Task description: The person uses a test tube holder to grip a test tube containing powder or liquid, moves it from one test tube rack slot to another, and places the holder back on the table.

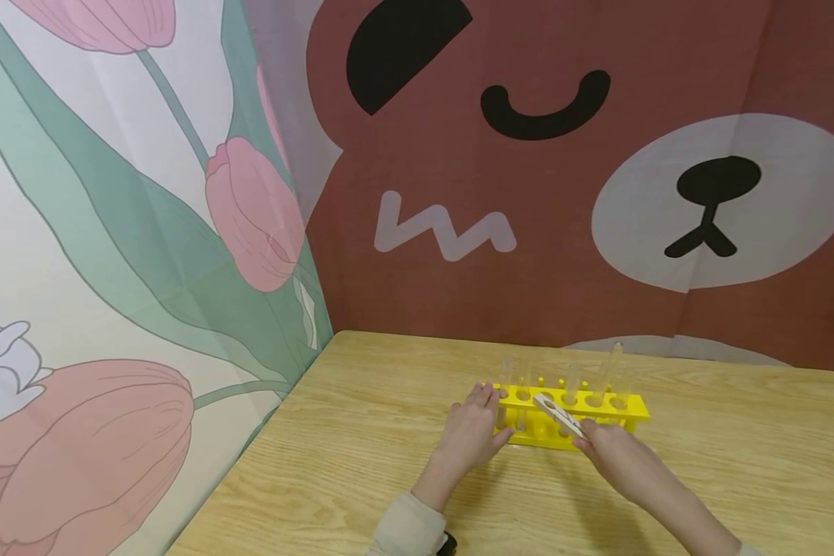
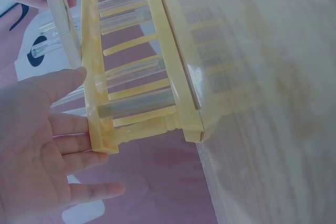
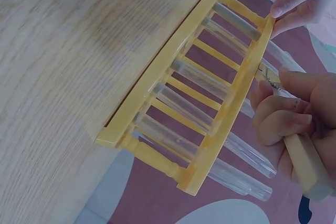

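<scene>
A yellow test tube rack (image 1: pixel 632 407) stands on the table with several clear test tubes (image 1: pixel 523 376) upright in it. My left hand (image 1: pixel 469 432) is at its left end; in the left wrist view its fingers lie nearly straight, touching the upper shelf. A wooden test tube clamp (image 1: pixel 559 415) is gripped in my right hand (image 1: pixel 625 459), fingers curled round its legs (image 3: pixel 307 163). The clamp's front end lies over the upper shelf, near the middle holes. Whether its tips touch a tube cannot be made out.
Wood-grain table (image 1: pixel 320 463) surrounds the rack. Behind it hangs a cloth with a brown bear (image 1: pixel 445 309), and a tulip-print cloth (image 1: pixel 146 309) covers the left side. Short yellow pegs line the rack's back. One tube (image 1: pixel 616 357) rises higher at the right.
</scene>
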